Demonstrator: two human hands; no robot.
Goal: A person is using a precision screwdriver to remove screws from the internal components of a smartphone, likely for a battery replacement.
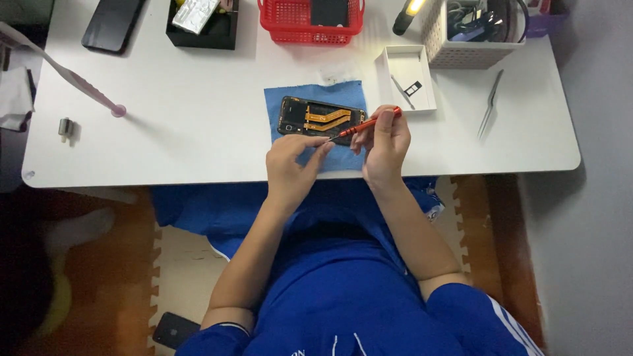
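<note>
Blue-sleeved arms reach up from the near edge of the surface (198, 132) to an opened phone (321, 120) on a blue cloth (346, 158). Its back cover is already off, orange ribbon cables bared; screws seemingly remain. Right hand (386, 142) has its grip clamped on a red screwdriver (366, 124), tip at the phone's near edge, where left hand (293, 165) pinches. Beyond, a white tray (409, 79) and tweezers (490, 104).

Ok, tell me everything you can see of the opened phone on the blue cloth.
The phone lies flat on a blue cloth near the front edge of the white table, its back cover off. The inside looks dark, with two orange ribbon cables running along its length. Its long side runs left to right, slightly tilted. The left hand sits at its near edge, fingers by the rim. The right hand holds a red screwdriver whose tip meets the phone's near edge.
</note>
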